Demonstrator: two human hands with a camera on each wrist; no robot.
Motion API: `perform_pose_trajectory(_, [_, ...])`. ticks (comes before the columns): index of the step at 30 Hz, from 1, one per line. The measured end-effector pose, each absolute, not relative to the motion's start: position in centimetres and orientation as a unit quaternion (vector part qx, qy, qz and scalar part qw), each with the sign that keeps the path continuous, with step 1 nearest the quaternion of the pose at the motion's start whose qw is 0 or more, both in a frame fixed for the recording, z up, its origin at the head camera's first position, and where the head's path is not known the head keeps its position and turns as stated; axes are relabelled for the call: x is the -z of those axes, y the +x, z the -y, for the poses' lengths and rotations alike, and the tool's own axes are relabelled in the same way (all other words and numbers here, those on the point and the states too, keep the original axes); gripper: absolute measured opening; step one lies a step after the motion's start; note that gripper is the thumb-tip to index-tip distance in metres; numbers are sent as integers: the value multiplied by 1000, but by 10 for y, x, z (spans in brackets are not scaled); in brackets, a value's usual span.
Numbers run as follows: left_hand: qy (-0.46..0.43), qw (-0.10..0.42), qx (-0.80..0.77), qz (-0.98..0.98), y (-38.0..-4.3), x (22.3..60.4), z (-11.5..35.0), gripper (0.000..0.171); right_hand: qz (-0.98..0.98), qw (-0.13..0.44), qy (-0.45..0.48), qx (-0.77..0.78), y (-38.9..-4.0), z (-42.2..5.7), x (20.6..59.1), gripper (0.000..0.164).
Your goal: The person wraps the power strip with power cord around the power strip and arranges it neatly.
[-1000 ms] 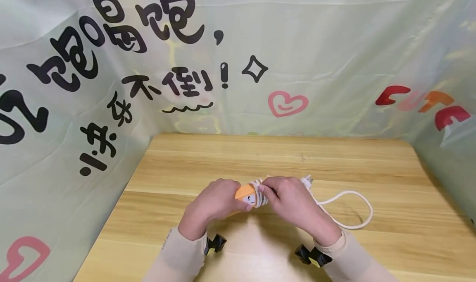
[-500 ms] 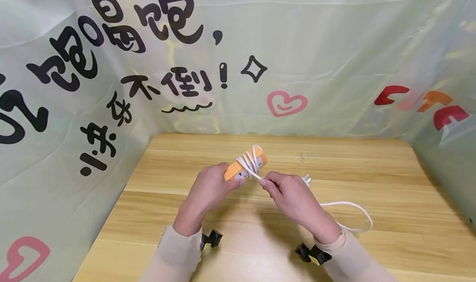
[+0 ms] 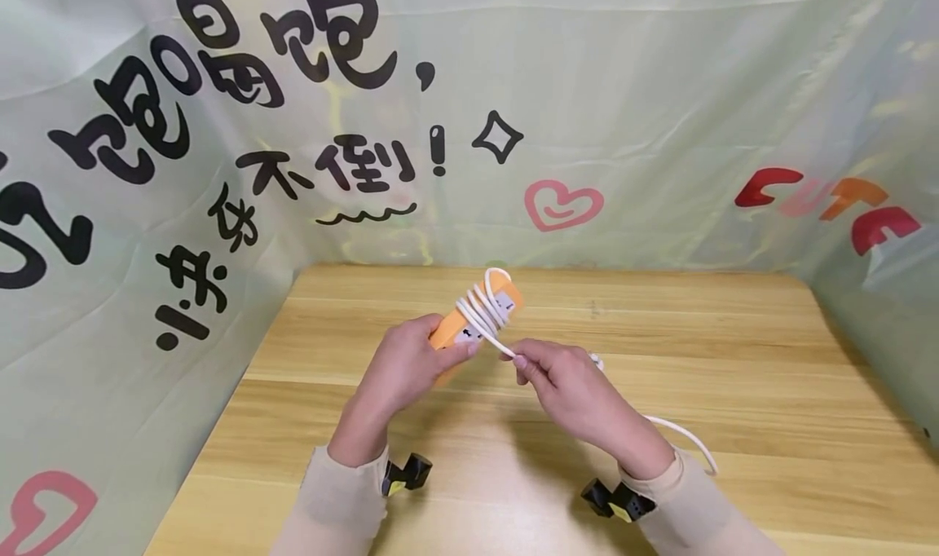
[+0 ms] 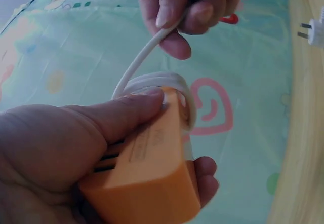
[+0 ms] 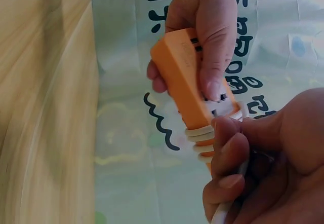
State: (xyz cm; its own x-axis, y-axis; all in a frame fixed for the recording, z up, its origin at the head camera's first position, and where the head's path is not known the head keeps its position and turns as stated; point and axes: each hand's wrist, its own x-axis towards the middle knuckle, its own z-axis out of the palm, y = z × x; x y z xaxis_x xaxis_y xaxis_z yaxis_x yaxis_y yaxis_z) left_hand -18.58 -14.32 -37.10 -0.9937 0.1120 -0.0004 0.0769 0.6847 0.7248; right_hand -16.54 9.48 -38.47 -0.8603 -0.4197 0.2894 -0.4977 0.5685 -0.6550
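Note:
An orange power strip (image 3: 449,333) is held up at a tilt above the table, its far end pointing away. My left hand (image 3: 399,364) grips its near end, thumb across the socket face in the head view. Several turns of white cord (image 3: 482,321) wrap the strip's far half. To the right of the strip, my right hand (image 3: 572,385) pinches the cord between thumb and fingers, a short stretch running taut from the windings. In the right wrist view, the cord continues down through that hand's curled fingers. A white plug (image 4: 316,33) with metal prongs shows in the left wrist view.
A loose length of cord (image 3: 685,432) curves out beyond the right wrist. The wooden table (image 3: 330,311) is bounded by printed fabric (image 3: 645,132) at the back and sides. Small black wrist cameras (image 3: 407,474) sit on both cuffs.
The left hand has lifted the power strip up and away and tilted it more steeply. The right hand has drawn off from the strip, holding the cord. The loose loop shows less.

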Motion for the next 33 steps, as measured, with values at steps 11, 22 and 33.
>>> perform_pose_trajectory(11, [57,51,-505,-860,-184,365,150,34,901,86,193,-378,-169,-99,381,36])
perform_pose_trajectory(22, [44,41,-548,-834,-188,362,157,34,870,65,233,-430,-168,-99,383,16])
perform_pose_trajectory(33, [104,95,-573,-807,-185,362,159,32,917,56,197,-342,-177,-105,388,34])
